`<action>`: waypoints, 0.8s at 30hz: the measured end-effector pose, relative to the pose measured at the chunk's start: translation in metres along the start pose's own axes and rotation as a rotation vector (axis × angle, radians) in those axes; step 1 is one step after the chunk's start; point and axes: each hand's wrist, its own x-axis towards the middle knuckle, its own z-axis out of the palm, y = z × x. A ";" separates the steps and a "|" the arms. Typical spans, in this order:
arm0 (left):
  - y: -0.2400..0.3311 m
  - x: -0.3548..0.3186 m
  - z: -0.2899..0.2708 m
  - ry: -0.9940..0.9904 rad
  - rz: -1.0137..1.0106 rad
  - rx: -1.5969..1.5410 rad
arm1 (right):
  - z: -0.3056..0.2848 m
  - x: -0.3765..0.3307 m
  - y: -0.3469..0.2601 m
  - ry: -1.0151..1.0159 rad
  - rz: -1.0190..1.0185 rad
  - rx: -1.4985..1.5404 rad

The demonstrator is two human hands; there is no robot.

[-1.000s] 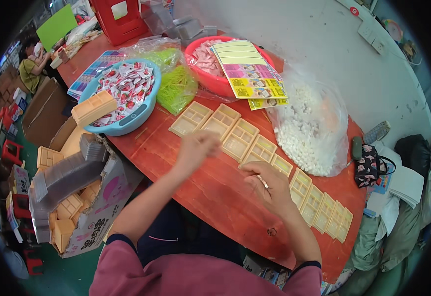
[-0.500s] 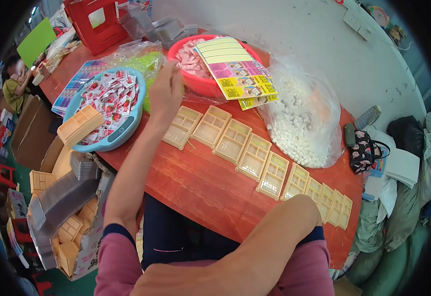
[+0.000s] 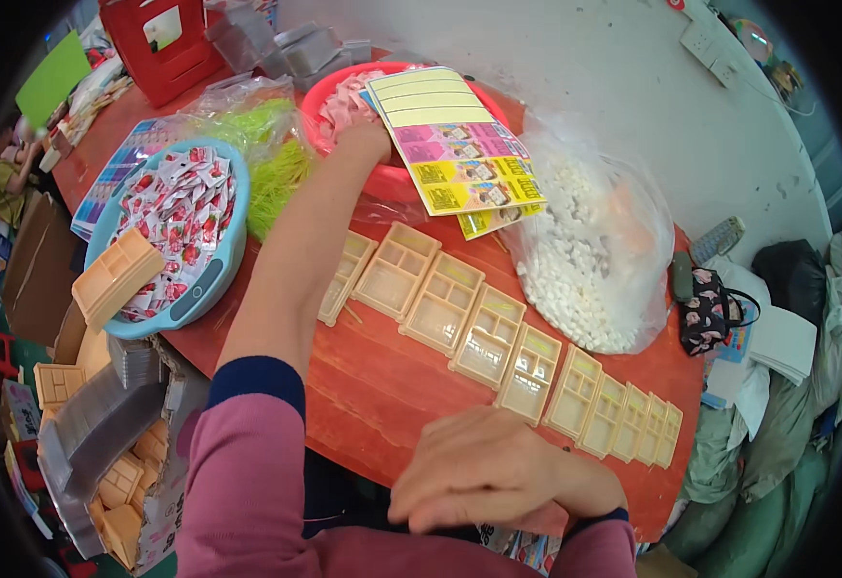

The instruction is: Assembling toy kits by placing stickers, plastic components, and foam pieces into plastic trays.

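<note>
My left hand [image 3: 368,144] reaches into a red basin [image 3: 402,180] of pink packets. Its fingers are hidden in the basin, behind printed cards [image 3: 460,154] in yellow and pink that lie across the rim. My right hand [image 3: 484,467] hangs over the table's near edge, back up, fingers loosely bent and nothing visible in them. Beyond it, a slanting row of cream compartment trays [image 3: 442,306] runs across the red table [image 3: 373,385]; several hold thin yellow-green bits in one compartment.
A blue basin [image 3: 214,294] of strawberry-print packets stands at left, a peach tray [image 3: 118,277] resting on its rim. Green shredded strands [image 3: 276,178] lie behind it. A clear bag of white pieces [image 3: 580,299] sits at right. Below left, a carton [image 3: 175,453] holds more trays.
My left hand has gone forward and right, into the red basin. My right arm, crossed low over my body before, has swung back, bringing the hand into view. The view has shifted slightly.
</note>
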 end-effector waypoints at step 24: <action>0.022 -0.079 -0.097 0.531 -0.045 -2.121 | -0.014 -0.055 0.034 0.364 0.593 -0.131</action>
